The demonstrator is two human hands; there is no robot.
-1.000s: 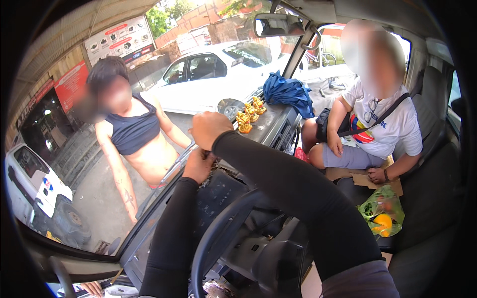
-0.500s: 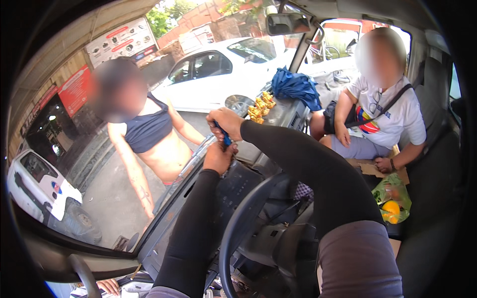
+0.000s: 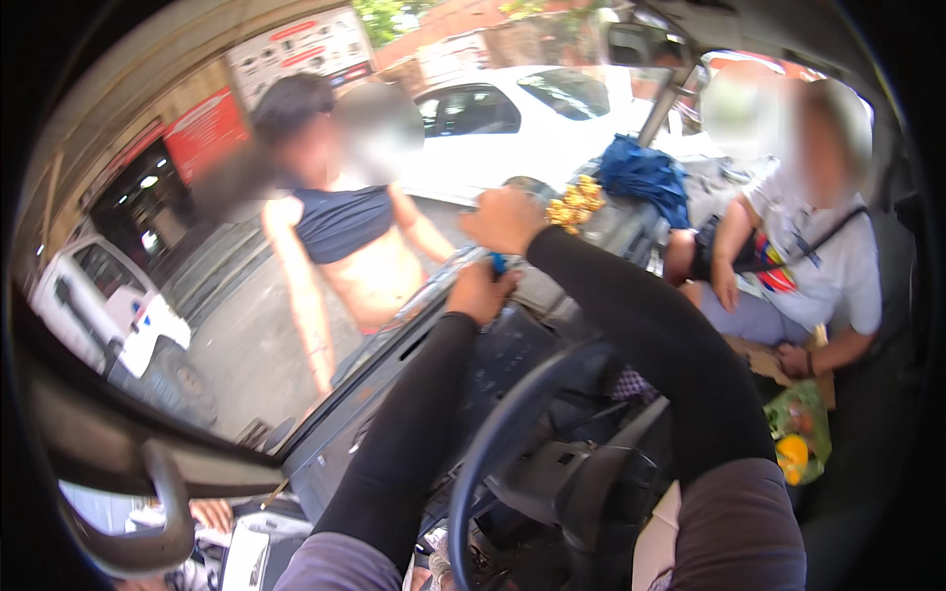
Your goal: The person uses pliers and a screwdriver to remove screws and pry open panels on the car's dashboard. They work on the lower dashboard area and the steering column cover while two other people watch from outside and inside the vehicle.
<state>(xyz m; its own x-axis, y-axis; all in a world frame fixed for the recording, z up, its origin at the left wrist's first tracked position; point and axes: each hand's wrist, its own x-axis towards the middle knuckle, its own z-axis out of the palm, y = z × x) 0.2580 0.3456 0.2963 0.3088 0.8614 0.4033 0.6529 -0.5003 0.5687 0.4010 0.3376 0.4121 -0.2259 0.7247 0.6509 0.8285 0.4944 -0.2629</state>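
Both my arms, in black sleeves, reach past the steering wheel (image 3: 498, 433) to the dashboard by the windshield. My left hand (image 3: 480, 293) is closed round a small blue object (image 3: 499, 263), whose top shows above the fingers; its kind is not clear. Just above it, my right hand (image 3: 505, 221) has curled fingers, with blur hiding whatever they may hold. The two hands are apart. Gold-coloured ornaments (image 3: 576, 204) stand on the dashboard beside my right wrist.
A dark blue folded umbrella (image 3: 645, 179) lies on the dashboard. On the right sits a person in a white shirt (image 3: 838, 231), near a green plastic bag (image 3: 800, 424) with yellow fruit. Outside stand a person in a rolled-up dark top (image 3: 340, 225), a white car (image 3: 532, 128) and a white truck (image 3: 108, 295).
My right hand has lifted off the blue object and moved up from my left hand, which keeps hold of it. The whole view has shifted, so things appear further right.
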